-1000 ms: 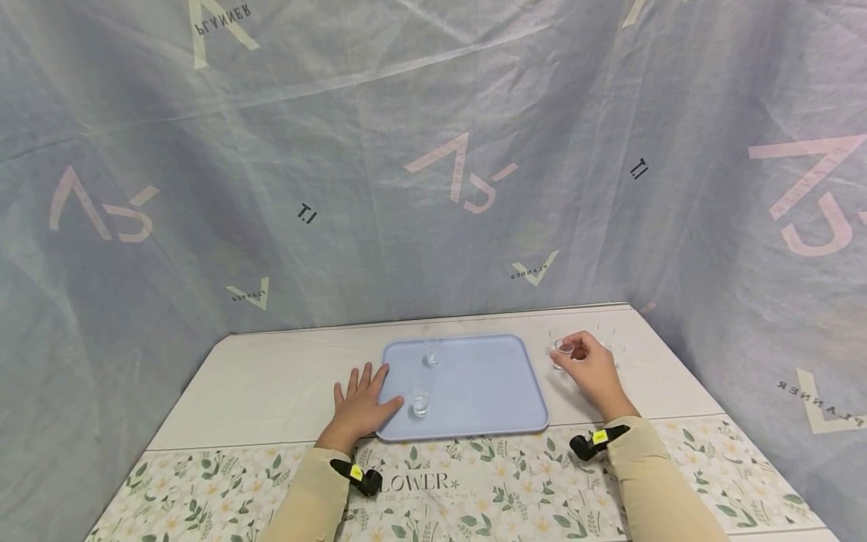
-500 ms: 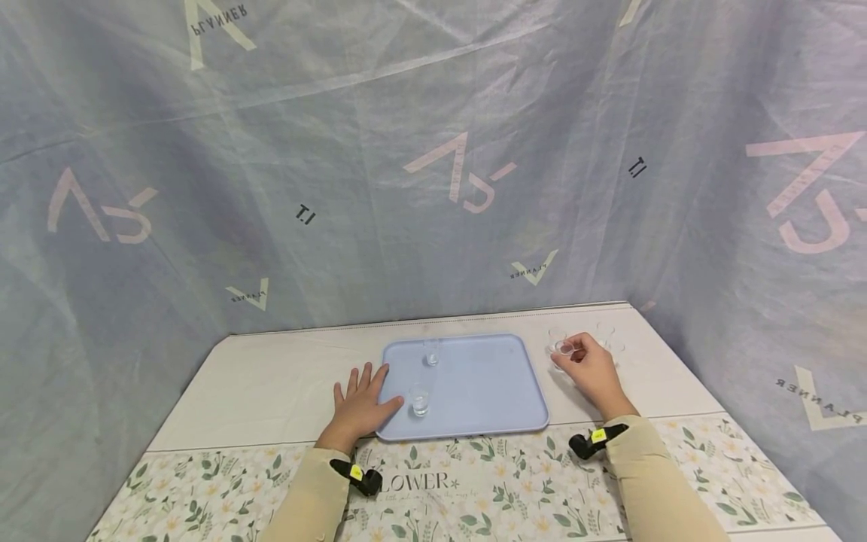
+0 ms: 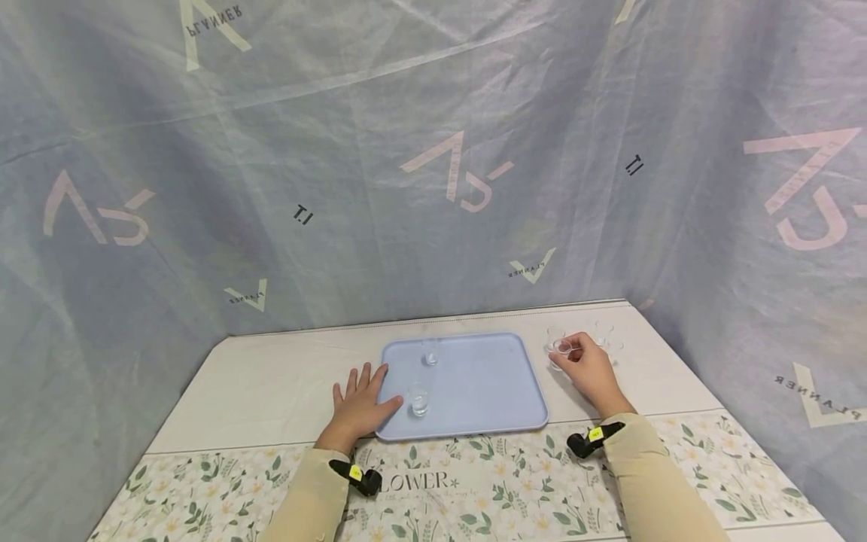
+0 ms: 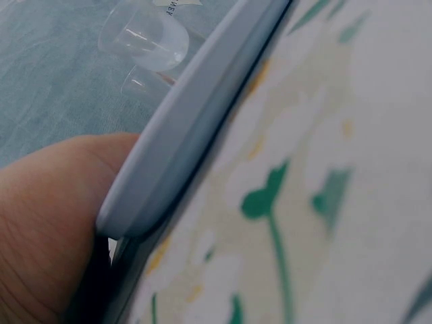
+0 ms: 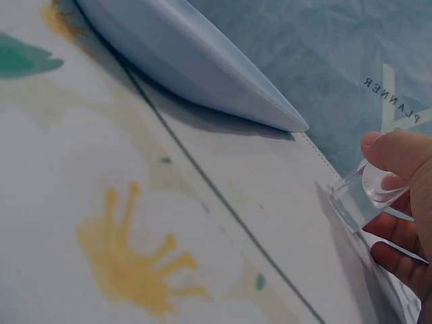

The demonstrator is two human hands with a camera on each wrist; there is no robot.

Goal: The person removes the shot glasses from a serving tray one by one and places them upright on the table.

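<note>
My left hand (image 3: 361, 409) lies with fingers spread at the left edge of a pale blue tray (image 3: 484, 388), the thumb reaching over its rim. Two small clear shot glasses stand upright on the tray's left half: a near glass (image 3: 419, 403) beside my thumb and a far glass (image 3: 430, 353). To the right of the tray, my right hand (image 3: 594, 379) pinches another clear shot glass (image 5: 356, 202) between thumb and fingers. In the right wrist view its base is right at the white tabletop.
More clear glasses stand around the right hand, including one just behind it (image 3: 555, 333) and one farther right (image 3: 603, 330). The table cover (image 3: 271, 391) is white with a floral front band (image 3: 501, 489). Grey-blue fabric (image 3: 366, 248) hangs at the back and sides.
The right hand and its glass have shifted very slightly left, and the glass behind shows more fully. My left hand, the tray and its two glasses have stayed in place.
</note>
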